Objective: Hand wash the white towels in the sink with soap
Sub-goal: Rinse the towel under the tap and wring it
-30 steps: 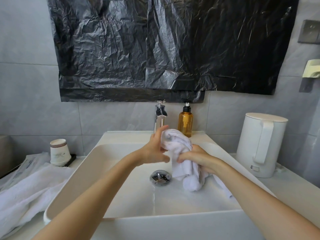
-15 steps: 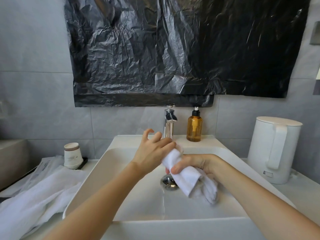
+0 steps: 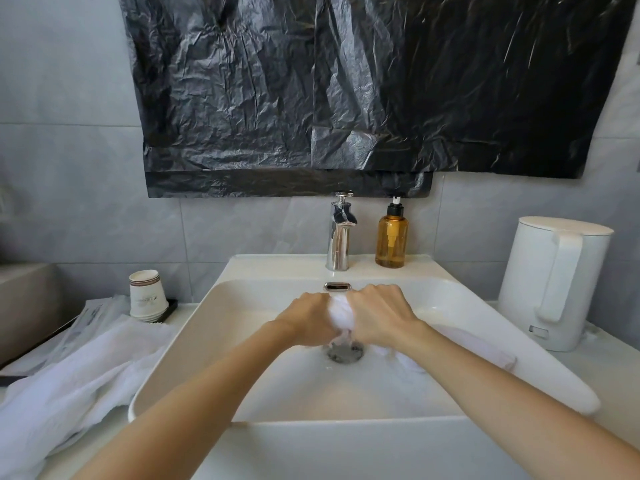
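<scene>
Grey tiled wall [image 3: 69, 168]; one glossy white sink [image 3: 242, 306]. Curled tight around one twisted towel [image 3: 341, 311]: left hand [image 3: 308, 318], right hand [image 3: 379, 315]. One amber soap bottle [image 3: 391, 242].

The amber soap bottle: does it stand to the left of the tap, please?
No, the soap bottle stands to the right of the tap.

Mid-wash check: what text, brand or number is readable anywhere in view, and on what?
Nothing reads clearly.
Paper cups: printed logo, too blurred to read.
Kettle: small mark near the base, too small to read.
Soap bottle: no label visible.
</scene>
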The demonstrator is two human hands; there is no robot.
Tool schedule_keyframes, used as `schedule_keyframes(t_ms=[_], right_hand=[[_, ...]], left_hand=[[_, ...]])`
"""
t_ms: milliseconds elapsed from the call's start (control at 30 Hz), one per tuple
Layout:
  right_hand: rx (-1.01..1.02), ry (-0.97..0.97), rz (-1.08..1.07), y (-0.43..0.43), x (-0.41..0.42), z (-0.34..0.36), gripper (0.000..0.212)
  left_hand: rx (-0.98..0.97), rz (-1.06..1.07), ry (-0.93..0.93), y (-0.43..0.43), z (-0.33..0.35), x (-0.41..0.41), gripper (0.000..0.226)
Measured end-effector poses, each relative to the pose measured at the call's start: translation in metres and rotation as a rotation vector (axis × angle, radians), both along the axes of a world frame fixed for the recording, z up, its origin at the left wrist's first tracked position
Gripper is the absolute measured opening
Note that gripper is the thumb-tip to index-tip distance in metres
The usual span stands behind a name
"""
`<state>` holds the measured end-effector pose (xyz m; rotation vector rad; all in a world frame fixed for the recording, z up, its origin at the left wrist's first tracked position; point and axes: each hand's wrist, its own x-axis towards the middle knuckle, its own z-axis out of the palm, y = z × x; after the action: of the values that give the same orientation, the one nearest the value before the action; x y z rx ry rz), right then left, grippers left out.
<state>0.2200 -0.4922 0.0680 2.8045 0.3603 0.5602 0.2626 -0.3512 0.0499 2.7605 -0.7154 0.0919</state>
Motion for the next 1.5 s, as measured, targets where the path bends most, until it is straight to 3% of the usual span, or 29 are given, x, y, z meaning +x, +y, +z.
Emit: schedule_keyframes(t_ms=[167, 267, 333, 433, 500, 567, 633, 667, 733, 800, 867, 967, 1067, 1167, 1233, 1333, 1500], right_hand=[[-0.097, -0.299, 0.14, -0.012, 0.014, -0.011, 0.033], [-0.13, -0.363, 0.2, -0.017, 0.018, -0.012, 0.046], [-0.119, -0.445, 0.261, -0.019, 0.024, -0.015, 0.047], [-0.056, -0.521, 0.275, -0.023, 0.026, -0.014, 0.053], [0.102, -0.411, 0.194, -0.024, 0.017, -0.01, 0.051], [0.364, -0.22, -0.03, -0.028, 0.011, -0.003, 0.045], [0.716, 0.009, -0.184, -0.038, 0.01, 0.0, 0.039], [0.962, 0.144, -0.153, -0.044, 0.011, 0.001, 0.04], [1.298, 0.397, -0.026, -0.053, 0.012, 0.004, 0.042], [1.362, 0.595, 0.021, -0.057, 0.007, 0.009, 0.047], [1.373, 0.747, 0.024, -0.057, 0.002, 0.011, 0.054], [1.348, 0.988, 0.077, -0.052, -0.003, 0.013, 0.049], [1.306, 1.153, 0.115, -0.044, -0.007, 0.013, 0.043], [1.093, 1.031, 0.071, -0.036, -0.007, 0.01, 0.048], [0.892, 0.846, 0.006, -0.029, -0.006, 0.007, 0.045], [0.697, 0.608, -0.063, -0.017, -0.007, 0.003, 0.031], [0.355, 0.2, -0.12, 0.004, -0.011, -0.003, 0.034]], left_hand=[[-0.227, 0.021, 0.332, -0.004, 0.006, -0.003, 0.014], [-0.299, -0.017, 0.522, 0.001, 0.01, -0.003, 0.015], [-0.386, -0.038, 0.578, 0.002, 0.012, -0.004, 0.012], [-0.532, -0.058, 0.558, 0.006, 0.016, -0.007, 0.025], [-0.704, -0.078, 0.593, 0.012, 0.017, -0.01, 0.04], [-0.956, -0.117, 0.567, 0.018, 0.02, -0.011, 0.058], [-1.095, -0.17, 0.364, 0.018, 0.02, -0.012, 0.067], [-1.058, -0.208, 0.192, 0.017, 0.018, -0.012, 0.07], [-0.741, -0.312, -0.167, 0.013, 0.013, -0.01, 0.078], [-0.282, -0.367, -0.465, 0.01, 0.007, -0.004, 0.099], [-0.058, -0.397, -0.757, 0.009, 0.008, 0.002, 0.112], [0.008, -0.512, -1.042, 0.009, 0.014, 0.003, 0.094], [0.032, -0.59, -1.224, 0.01, 0.02, 0.006, 0.045], [0.051, -0.631, -1.145, 0.012, 0.019, 0.01, 0.021], [0.199, -0.557, -0.973, 0.01, 0.018, 0.005, 0.028], [0.449, -0.273, -0.626, 0.004, 0.021, -0.009, 0.032], [0.287, -0.107, -0.39, 0.005, 0.018, -0.006, 0.029]])
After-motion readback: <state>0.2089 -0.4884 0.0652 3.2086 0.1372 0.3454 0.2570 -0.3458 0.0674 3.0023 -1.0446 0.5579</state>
